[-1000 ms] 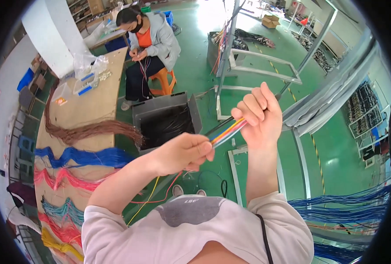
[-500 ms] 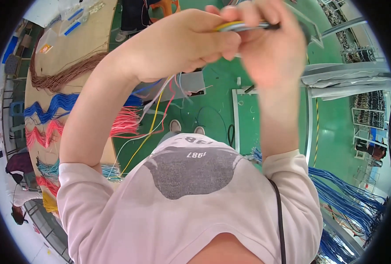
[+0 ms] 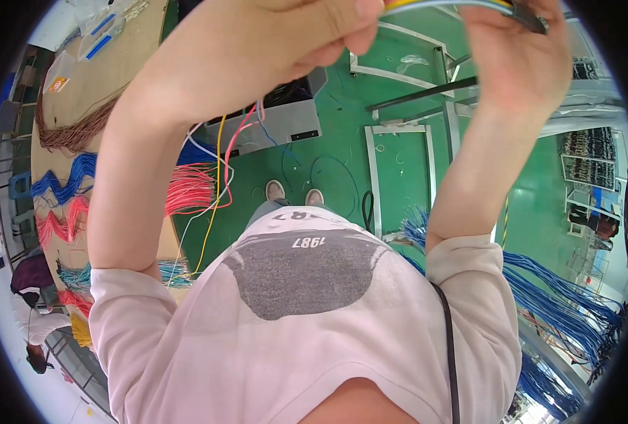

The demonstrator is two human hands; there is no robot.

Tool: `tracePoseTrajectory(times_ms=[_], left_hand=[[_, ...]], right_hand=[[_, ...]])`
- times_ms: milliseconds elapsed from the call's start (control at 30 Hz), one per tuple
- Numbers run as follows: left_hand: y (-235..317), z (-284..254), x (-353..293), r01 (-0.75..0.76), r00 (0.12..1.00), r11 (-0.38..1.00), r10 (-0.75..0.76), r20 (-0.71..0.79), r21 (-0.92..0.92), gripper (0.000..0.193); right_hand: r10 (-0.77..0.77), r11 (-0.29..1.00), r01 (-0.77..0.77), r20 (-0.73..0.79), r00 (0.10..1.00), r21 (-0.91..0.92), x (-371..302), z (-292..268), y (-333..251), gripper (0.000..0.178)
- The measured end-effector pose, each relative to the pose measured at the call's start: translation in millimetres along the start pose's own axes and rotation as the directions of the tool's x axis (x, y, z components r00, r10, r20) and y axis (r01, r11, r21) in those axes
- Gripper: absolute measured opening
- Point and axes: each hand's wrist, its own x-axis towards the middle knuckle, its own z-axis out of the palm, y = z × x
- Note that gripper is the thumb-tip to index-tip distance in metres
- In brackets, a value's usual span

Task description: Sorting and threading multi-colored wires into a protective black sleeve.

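Far left, surface (image 3: pixel 109 79) with brown wires (image 3: pixel 73 132), blue wires (image 3: pixel 70 178), pink wires (image 3: pixel 190 189). Loose strands (image 3: pixel 219 159) dangle below left hand (image 3: pixel 292 35), clenched round multicolored wire bundle (image 3: pixel 407 6), far centre. Bundle's dark end at right hand (image 3: pixel 515 60); fingers cropped, can't tell grip. Near right: dark-blue cables (image 3: pixel 561 297).

A pale shirt (image 3: pixel 292 350) bears a grey patch (image 3: pixel 303 275)

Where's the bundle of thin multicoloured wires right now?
In the head view, the bundle of thin multicoloured wires runs along the top edge, right of centre, from the left hand to the right hand, where its black end shows.
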Motion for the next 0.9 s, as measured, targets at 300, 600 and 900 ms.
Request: tracePoseTrajectory(times_ms=[300,600,900], left_hand=[[-10,20,-9,-0.185,0.97,0.866,0.237,-0.055,0.465,0.023],[-39,6,-6,-0.194,0.981,0.976,0.191,0.041,0.097,0.028],[-32,19,5,-0.279,0.959,0.96,0.28,0.048,-0.028,0.028]], right_hand=[[0.128,0.892,-0.221,0.248,0.96,0.395,-11,-14,-3,0.036],[0.299,0.892,-0.328,0.138,0.944,0.31,-28,-7,13,0.036],[0.196,0.974,-0.194,-0.003,0.981,0.117,-29,20,22,0.036]])
